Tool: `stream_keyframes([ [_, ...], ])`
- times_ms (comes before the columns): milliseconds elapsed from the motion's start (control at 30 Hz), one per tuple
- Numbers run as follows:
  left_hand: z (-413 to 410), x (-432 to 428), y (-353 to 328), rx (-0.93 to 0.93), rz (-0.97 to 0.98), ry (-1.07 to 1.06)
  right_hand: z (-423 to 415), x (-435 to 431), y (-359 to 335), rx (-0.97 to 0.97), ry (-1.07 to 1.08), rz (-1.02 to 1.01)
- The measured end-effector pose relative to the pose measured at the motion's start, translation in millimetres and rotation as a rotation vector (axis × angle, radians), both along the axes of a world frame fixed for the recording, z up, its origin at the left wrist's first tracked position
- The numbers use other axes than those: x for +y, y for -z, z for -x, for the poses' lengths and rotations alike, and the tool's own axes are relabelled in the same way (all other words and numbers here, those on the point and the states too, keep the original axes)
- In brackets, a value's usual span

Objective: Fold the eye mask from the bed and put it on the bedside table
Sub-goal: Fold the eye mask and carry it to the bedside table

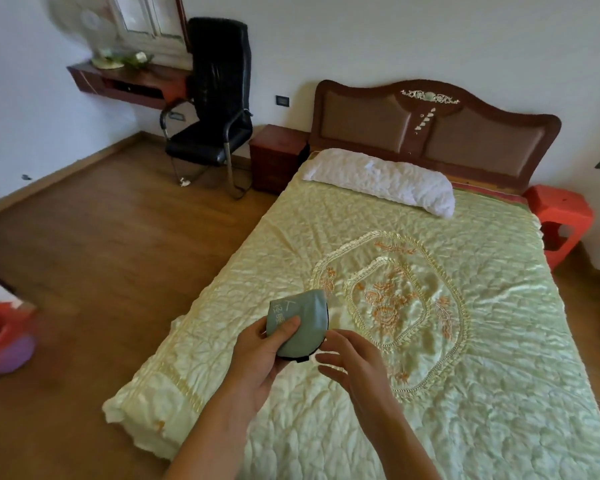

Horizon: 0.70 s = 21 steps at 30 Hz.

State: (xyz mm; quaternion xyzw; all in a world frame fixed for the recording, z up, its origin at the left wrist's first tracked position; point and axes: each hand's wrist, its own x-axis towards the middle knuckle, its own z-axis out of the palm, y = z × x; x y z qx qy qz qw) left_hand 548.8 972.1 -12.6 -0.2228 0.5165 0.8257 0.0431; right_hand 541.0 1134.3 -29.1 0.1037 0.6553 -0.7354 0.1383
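The eye mask [302,323] is grey-green with pale printed characters and a black edge, folded in half. My left hand [260,355] grips it with the thumb on top, above the near left part of the bed [413,341]. My right hand [354,362] hovers just right of the mask with fingers spread, holding nothing. The dark red wooden bedside table [278,154] stands at the left of the headboard, far from both hands.
A black office chair [215,109] stands left of the bedside table. A white pillow [381,180] lies at the head of the bed. A red plastic stool [561,216] is at the bed's right. Wooden floor [101,254] lies open on the left.
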Motion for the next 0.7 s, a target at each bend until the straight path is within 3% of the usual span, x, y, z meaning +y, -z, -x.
stream_keyframes([
  [333,-89,-23,-5,-0.102,-0.036,-0.401,-28,-32,-2,0.009,-0.383,0.052],
  [700,-209,-60,-13,-0.061,-0.070,-0.785,-94,-105,-14,0.048,-0.779,0.032],
])
